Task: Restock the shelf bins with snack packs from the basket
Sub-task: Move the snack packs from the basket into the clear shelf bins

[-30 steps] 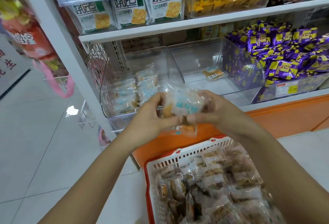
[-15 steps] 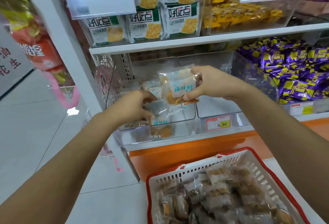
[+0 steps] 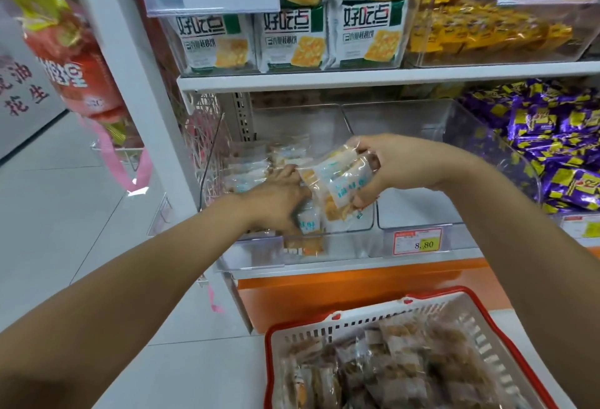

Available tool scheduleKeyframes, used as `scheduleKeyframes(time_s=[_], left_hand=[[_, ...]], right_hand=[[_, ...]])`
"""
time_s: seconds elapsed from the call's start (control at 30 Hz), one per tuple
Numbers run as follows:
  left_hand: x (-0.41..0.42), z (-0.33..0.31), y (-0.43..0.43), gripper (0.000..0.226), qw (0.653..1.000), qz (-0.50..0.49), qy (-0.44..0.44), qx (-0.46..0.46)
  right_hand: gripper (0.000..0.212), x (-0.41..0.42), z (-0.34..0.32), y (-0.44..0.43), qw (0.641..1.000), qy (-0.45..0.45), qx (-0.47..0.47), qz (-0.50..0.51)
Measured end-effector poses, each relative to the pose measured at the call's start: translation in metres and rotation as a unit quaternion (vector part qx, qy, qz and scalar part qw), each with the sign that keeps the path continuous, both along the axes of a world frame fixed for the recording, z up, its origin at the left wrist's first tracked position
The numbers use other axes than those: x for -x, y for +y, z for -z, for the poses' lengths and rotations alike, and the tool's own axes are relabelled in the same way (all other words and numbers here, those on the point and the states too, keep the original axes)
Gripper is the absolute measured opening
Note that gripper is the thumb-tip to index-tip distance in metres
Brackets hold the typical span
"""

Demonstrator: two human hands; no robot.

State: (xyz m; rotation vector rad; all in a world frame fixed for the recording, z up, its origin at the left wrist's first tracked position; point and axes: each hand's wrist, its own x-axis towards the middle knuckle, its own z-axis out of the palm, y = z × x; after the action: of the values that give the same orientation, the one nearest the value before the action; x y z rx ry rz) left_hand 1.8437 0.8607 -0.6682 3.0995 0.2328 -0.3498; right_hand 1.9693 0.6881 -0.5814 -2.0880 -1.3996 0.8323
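While the R hand (image 3: 401,166) hung in front of the shelf, its thumb & fingers were curled round a small bunch of snack packs (image 3: 337,186). These had clear wrappers w/ blue print and were held tilted at the right end of the left bin (image 3: 357,214). L hand (image 3: 276,202) was inside that same bin, palm down, fingertips reaching the stacked packs (image 3: 256,168) toward the back. One more pack (image 3: 307,223) lay right under it by the front wall; couldn't tell if the hand gripped it or only rested on it. The middle bin (image 3: 422,210), just beside, had a price tag (image 3: 418,241) reading 8.80 on its front. Purple packs (image 3: 568,155) were heaped further right. On the upper shelf (image 3: 357,79) stood cracker bags (image 3: 292,38) & a bin of yellow sweets (image 3: 480,32). The basket (image 3: 373,324), white w/ a red rim, sat low at front right, below the shelf, w/ loose packs (image 3: 389,373) piled in it.
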Motion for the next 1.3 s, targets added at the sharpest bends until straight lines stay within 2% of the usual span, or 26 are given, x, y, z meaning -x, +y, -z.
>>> scheduleKeyframes(time_s=[0.07,0.13,0.2,0.27,0.37,0.5,0.7,0.87,1.03,1.1,1.17,1.2,1.3], left_hand=[[-0.001,-0.001,0.001,0.055,0.999,-0.031,-0.001,0.03],[-0.006,-0.002,0.005,0.052,0.998,-0.039,0.018,0.041],[-0.01,-0.003,0.01,0.058,0.998,-0.049,0.01,0.047],[-0.008,-0.007,0.011,0.073,0.995,-0.044,-0.038,0.081],[-0.006,-0.009,0.015,0.088,0.993,-0.046,-0.055,0.096],[-0.014,-0.005,0.015,0.072,0.994,-0.03,-0.083,0.063],[-0.017,-0.004,0.02,0.069,0.996,-0.021,-0.07,0.05],[-0.017,-0.001,0.021,0.064,0.996,-0.02,-0.072,0.039],[-0.015,0.0,0.021,0.056,0.995,-0.022,-0.082,0.049],[-0.015,-0.001,0.021,0.056,0.996,-0.02,-0.079,0.047],[-0.013,-0.001,0.022,0.056,0.996,-0.02,-0.077,0.046],[-0.012,-0.001,0.022,0.057,0.996,-0.02,-0.078,0.043],[-0.01,-0.005,0.02,0.063,0.998,-0.026,-0.046,0.025]], right_hand=[[0.054,0.003,0.002,0.008,1.0,-0.012,-0.005,0.0],[0.053,0.007,0.005,0.017,0.997,-0.069,-0.011,-0.009],[0.053,0.01,0.009,0.026,0.989,-0.144,-0.025,-0.021],[0.053,0.011,0.011,0.032,0.979,-0.201,-0.025,-0.038],[0.058,0.013,0.011,0.039,0.969,-0.23,0.054,-0.075],[0.054,0.02,0.017,0.046,0.944,-0.242,0.187,-0.125],[0.04,0.025,0.03,0.06,0.916,-0.291,0.259,-0.098],[0.032,0.026,0.043,0.065,0.921,-0.278,0.267,-0.053],[0.022,0.029,0.057,0.066,0.949,-0.153,0.277,0.01],[0.036,0.032,0.061,0.067,0.954,-0.13,0.27,0.029],[0.055,0.034,0.063,0.067,0.954,-0.137,0.265,0.034],[0.058,0.035,0.063,0.067,0.95,-0.152,0.27,0.025],[0.039,0.037,0.058,0.064,0.943,-0.196,0.269,0.021]])
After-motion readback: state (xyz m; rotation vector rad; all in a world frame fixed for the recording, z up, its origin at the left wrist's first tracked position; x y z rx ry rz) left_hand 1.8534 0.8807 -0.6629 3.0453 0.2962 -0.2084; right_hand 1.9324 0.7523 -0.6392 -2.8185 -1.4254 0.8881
